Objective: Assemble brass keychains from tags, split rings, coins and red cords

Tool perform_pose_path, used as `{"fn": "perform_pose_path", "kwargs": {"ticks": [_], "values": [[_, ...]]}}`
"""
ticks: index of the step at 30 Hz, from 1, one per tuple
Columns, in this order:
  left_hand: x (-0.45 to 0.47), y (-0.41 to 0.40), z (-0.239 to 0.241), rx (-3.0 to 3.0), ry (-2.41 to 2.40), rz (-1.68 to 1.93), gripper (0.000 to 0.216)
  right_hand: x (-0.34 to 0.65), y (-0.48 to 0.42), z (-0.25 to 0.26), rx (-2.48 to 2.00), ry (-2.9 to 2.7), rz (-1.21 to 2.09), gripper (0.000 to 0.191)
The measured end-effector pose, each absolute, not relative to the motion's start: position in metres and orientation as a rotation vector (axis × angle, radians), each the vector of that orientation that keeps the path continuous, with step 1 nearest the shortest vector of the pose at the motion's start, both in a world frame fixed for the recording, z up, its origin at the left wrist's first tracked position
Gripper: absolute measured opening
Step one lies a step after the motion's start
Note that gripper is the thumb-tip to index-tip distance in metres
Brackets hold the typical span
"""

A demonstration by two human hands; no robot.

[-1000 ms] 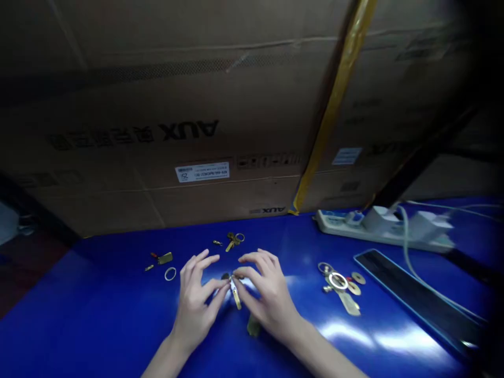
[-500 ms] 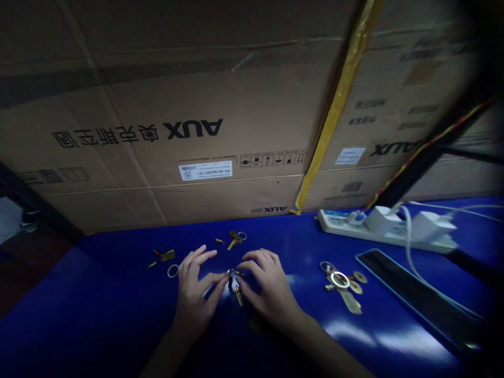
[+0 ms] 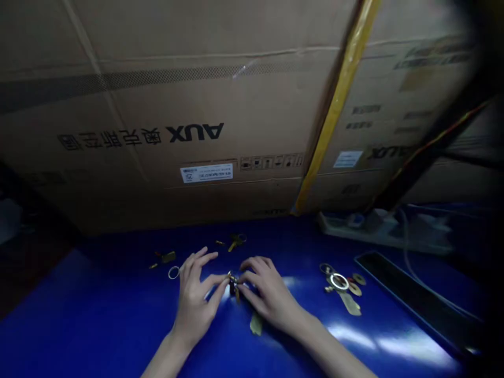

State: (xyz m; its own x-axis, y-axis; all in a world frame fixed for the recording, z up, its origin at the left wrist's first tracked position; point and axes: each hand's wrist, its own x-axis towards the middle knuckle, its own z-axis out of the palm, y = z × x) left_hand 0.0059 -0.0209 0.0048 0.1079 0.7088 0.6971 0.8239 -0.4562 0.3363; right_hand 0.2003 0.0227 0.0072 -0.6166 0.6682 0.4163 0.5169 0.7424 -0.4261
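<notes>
Thumb and index finger of my left hand are closed in a pinch on one end of a small metal keychain. My right hand pinches the other end, its fingertips hiding part of it. A dark piece and a narrow brass-coloured piece hang from the keychain between both hands. Under my right hand, a flat brass-coloured tag lies on the blue table. Left of my left hand rests a split ring, apart from the fingers.
Small brass pieces lie at the left, more metal parts behind my hands. On the right are a group of rings and tags, a phone and a power strip. Cardboard boxes stand along the back.
My right hand's fingertips have come slightly lower and closer to the keychain. More of the flat tag under the right hand shows now. My left hand keeps its pinch.
</notes>
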Motion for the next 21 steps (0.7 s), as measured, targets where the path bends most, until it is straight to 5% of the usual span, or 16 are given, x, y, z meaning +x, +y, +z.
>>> {"fn": "perform_pose_path", "kwargs": {"ticks": [21], "values": [[0.004, -0.021, 0.004, -2.285, -1.511, -1.218, 0.013, 0.214, 0.026, 0.029, -0.947, -2.311, 0.503, 0.017]]}}
